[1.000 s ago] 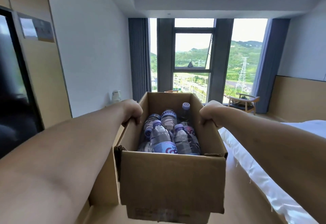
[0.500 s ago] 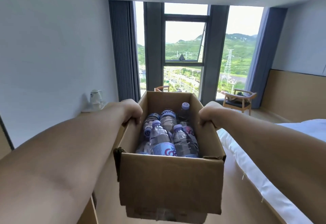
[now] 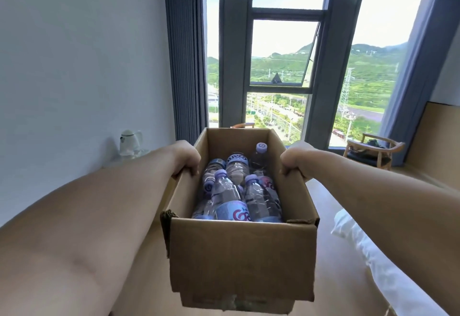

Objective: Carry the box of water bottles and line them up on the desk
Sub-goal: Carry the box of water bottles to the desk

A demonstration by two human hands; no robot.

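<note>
Two bare hands hold an open cardboard box (image 3: pixel 240 253) in mid-air at the centre of the frame, one on each long side wall. At centre left the left hand (image 3: pixel 187 159) curls over the top edge of the box's left wall, fingers hooked inside the rim; at centre right the right hand (image 3: pixel 293 157) grips the top edge of the right wall the same way, so the box hangs between the two outstretched forearms. Inside lie several plastic water bottles (image 3: pixel 230 197) with lilac caps and blue labels, most tilted on their sides and piled against each other, while one stands upright in the far right corner. A white kettle (image 3: pixel 130 140) sits on a surface against the wall at middle left. Beyond the box a tall window (image 3: pixel 281 49) fills the upper centre, a wooden armchair (image 3: pixel 373 152) stands at right, and a white bed (image 3: pixel 388 278) runs along the lower right.
</note>
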